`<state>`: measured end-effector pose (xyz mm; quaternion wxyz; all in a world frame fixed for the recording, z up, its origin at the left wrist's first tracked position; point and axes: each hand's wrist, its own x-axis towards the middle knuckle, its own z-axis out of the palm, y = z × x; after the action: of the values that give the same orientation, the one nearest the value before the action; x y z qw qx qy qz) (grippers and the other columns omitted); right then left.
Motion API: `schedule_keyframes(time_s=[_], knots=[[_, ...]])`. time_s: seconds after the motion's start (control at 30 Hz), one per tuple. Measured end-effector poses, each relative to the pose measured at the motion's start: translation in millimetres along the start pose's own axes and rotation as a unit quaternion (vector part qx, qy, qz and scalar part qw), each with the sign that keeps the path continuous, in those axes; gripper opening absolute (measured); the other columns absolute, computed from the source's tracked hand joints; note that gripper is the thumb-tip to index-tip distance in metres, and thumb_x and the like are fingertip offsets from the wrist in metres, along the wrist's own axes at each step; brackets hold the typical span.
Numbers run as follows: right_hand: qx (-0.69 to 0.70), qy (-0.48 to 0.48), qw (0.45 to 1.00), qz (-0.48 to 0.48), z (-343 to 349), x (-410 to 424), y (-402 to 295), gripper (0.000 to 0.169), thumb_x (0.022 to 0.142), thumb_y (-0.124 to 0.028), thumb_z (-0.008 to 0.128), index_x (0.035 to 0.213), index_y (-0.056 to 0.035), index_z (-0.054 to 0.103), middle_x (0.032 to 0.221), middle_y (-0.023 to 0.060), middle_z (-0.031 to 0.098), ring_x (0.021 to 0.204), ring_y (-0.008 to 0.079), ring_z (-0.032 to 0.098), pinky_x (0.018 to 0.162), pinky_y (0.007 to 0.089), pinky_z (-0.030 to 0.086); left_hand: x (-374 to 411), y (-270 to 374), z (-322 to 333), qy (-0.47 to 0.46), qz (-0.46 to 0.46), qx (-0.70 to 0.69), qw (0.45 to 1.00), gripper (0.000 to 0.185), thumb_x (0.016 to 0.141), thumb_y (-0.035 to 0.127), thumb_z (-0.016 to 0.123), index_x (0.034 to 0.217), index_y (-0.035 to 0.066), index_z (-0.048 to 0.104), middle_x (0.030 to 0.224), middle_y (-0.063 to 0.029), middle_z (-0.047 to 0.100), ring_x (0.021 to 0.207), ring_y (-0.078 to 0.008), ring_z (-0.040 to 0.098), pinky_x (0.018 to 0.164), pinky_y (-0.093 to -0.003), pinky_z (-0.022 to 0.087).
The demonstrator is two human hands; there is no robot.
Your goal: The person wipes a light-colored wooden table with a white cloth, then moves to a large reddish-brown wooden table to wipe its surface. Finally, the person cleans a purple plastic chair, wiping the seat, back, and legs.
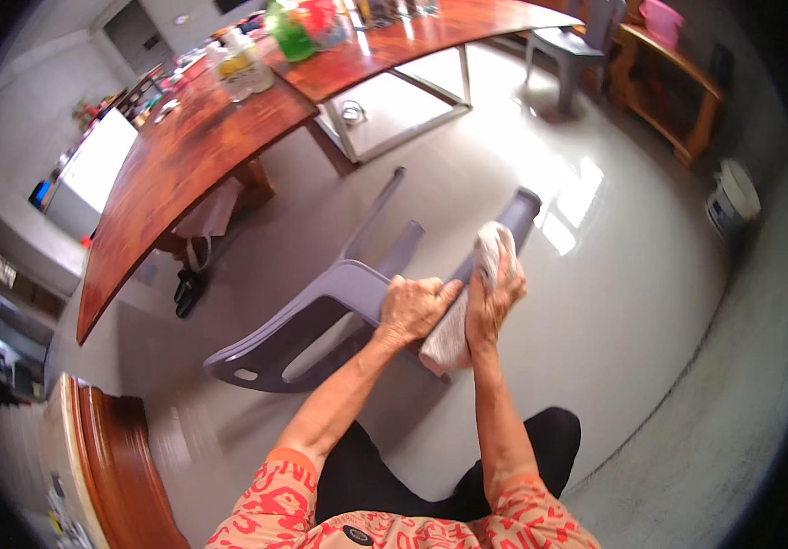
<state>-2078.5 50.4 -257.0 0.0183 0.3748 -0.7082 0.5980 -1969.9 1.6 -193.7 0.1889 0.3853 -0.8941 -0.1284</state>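
Observation:
A grey-purple plastic chair (359, 278) is tipped on its side in front of me, its backrest to the left and its legs pointing away. My left hand (413, 305) grips the chair near the seat's edge, thumb towards one leg. A whitish cloth (450, 340) lies along that upper leg (518, 209). My right hand (495, 295) holds the cloth bunched against the leg, fingers wrapped over it. The leg's far end sticks out beyond the cloth. The cloth hides the leg's middle part.
A reddish wooden table (181, 151) curves across the left and back, bearing bottles (243, 68) and a green bag (289, 34). Dark shoes (189, 291) lie below it. A white bucket (733, 195) stands by the right wall. Another grey chair (569, 51) and a wooden cabinet (668, 89) are behind.

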Motion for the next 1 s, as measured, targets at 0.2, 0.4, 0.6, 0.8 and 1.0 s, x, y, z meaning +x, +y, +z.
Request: schedule_keyframes(time_s=[0.2, 0.4, 0.6, 0.8, 1.0], knots=[[0.059, 0.038, 0.991, 0.114, 16.3, 22.5, 16.8, 0.064, 0.086, -0.029, 0.063, 0.144, -0.0125, 0.040, 0.127, 0.0183, 0.037, 0.118, 0.0359, 0.034, 0.106, 0.0487, 0.026, -14.7, -14.6, -15.5, -0.039, -0.088, -0.057, 0.994, 0.053, 0.089, 0.049, 0.057, 0.067, 0.001, 0.061, 0.067, -0.0211, 0.060, 0.063, -0.0402, 0.060, 0.058, -0.0457, 0.044], [0.152, 0.103, 0.961, 0.205, 38.8, 0.4, 32.6, 0.048, 0.090, -0.033, 0.061, 0.132, -0.0104, 0.052, 0.118, 0.0157, 0.047, 0.109, 0.0351, 0.041, 0.100, 0.0447, 0.036, -34.1, -28.8, -48.9, -0.056, -0.158, -0.158, 0.973, 0.051, 0.090, 0.043, 0.063, 0.061, 0.003, 0.051, 0.051, -0.0022, 0.044, 0.052, -0.0088, 0.040, 0.048, -0.0329, 0.034], [-0.183, -0.096, 0.974, 0.096, 29.2, -82.1, 55.1, 0.033, 0.079, -0.023, 0.063, 0.110, -0.0105, 0.062, 0.113, 0.0115, 0.054, 0.107, 0.0315, 0.048, 0.084, 0.0453, 0.045, -63.0, -27.5, -76.8, -0.113, -0.120, -0.286, 0.944, 0.051, 0.092, 0.035, 0.065, 0.058, 0.005, 0.042, 0.055, 0.0053, 0.036, 0.054, -0.0039, 0.032, 0.046, -0.0275, 0.027], [-0.095, 0.047, 0.954, 0.280, -56.0, -28.5, 75.3, 0.037, 0.091, -0.031, 0.054, 0.116, -0.0047, 0.058, 0.109, 0.0208, 0.055, 0.102, 0.0391, 0.054, 0.089, 0.0472, 0.046, -66.8, -25.2, -71.5, -0.132, -0.144, -0.285, 0.939, 0.049, 0.092, 0.034, 0.065, 0.059, 0.004, 0.044, 0.056, 0.0063, 0.037, 0.055, -0.0039, 0.033, 0.046, -0.0267, 0.028], [-0.220, -0.062, 0.859, 0.458, -82.3, -46.6, 118.4, 0.040, 0.091, -0.039, 0.052, 0.128, -0.0240, 0.054, 0.129, 0.0169, 0.048, 0.121, 0.0399, 0.043, 0.095, 0.0515, 0.043, -58.9, -32.9, -62.4, -0.135, -0.156, -0.310, 0.928, 0.045, 0.092, 0.037, 0.064, 0.064, 0.004, 0.055, 0.059, 0.0071, 0.047, 0.056, -0.0025, 0.038, 0.048, -0.0236, 0.032]])
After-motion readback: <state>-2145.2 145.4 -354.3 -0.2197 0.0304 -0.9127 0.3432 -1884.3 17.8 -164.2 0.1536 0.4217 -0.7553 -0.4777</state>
